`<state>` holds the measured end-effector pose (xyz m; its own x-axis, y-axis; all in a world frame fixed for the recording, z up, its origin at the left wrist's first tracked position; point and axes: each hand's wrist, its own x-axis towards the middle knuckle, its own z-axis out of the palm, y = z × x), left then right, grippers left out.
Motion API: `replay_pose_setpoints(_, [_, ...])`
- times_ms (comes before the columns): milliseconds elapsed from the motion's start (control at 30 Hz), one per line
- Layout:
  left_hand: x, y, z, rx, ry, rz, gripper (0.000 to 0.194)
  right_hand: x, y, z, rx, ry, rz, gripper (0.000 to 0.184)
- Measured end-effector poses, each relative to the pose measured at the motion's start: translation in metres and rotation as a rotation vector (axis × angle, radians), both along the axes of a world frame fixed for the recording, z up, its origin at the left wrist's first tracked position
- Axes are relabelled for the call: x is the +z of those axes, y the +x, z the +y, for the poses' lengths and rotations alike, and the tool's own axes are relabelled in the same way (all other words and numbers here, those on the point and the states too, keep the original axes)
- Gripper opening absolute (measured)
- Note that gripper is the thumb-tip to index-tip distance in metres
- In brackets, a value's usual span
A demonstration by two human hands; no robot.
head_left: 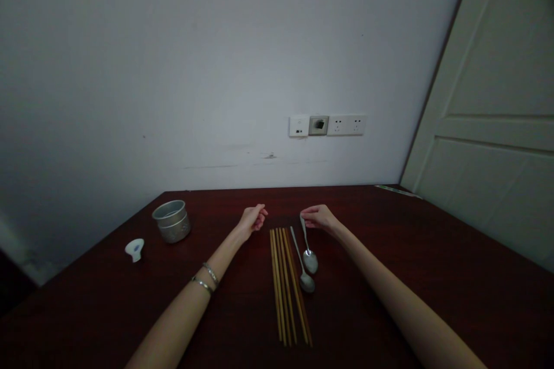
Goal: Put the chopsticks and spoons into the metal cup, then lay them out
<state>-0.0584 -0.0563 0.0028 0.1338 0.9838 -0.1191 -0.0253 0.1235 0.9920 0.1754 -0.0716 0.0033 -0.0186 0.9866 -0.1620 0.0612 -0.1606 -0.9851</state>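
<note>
Found right grip (319, 217) clamped on the handle end of the farther spoon (310, 262), presumably for control, with the bowl's weight likely borne by the tabletop (367, 317); noted nearer spoon (307, 283) just beside, right of the chopsticks (284, 283), probably laid handle-away for easy reach. Saw left grip (251, 219) curled together, left of the far chopstick ends, apparently on nothing. Could not see inside that curl, nor tell touching from apart between spoon bowls; found the tabletop's near edge cut off

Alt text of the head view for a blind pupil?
A right hand pinches a spoon by its handle; another spoon and chopsticks lie beside it on a reddish table. The left hand is curled, a metal cup farther left.
</note>
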Motion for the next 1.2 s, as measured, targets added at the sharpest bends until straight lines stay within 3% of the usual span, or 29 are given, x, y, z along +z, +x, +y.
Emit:
replay_pose_setpoints(300, [-0.015,0.0,0.006,-0.03,-0.019,-0.027,0.022,-0.008,-0.003,0.006,0.002,0.003,-0.228,0.002])
replay_pose_setpoints(633, [-0.012,-0.001,0.001,-0.014,-0.023,-0.036,0.02,-0.005,-0.014,-0.001,-0.006,0.008,-0.472,0.006])
replay_pose_setpoints(967, [-0.013,-0.001,-0.001,-0.029,-0.001,-0.003,0.021,-0.008,-0.021,-0.004,0.001,0.049,-0.562,0.01])
replay_pose_setpoints(1100, [-0.015,-0.002,0.001,-0.042,0.007,0.002,0.021,-0.001,-0.018,-0.007,0.041,0.07,-0.564,0.012])
replay_pose_setpoints(1200, [-0.016,-0.002,0.001,-0.04,0.008,0.008,0.022,0.008,-0.015,-0.012,0.116,0.001,-0.62,0.013])
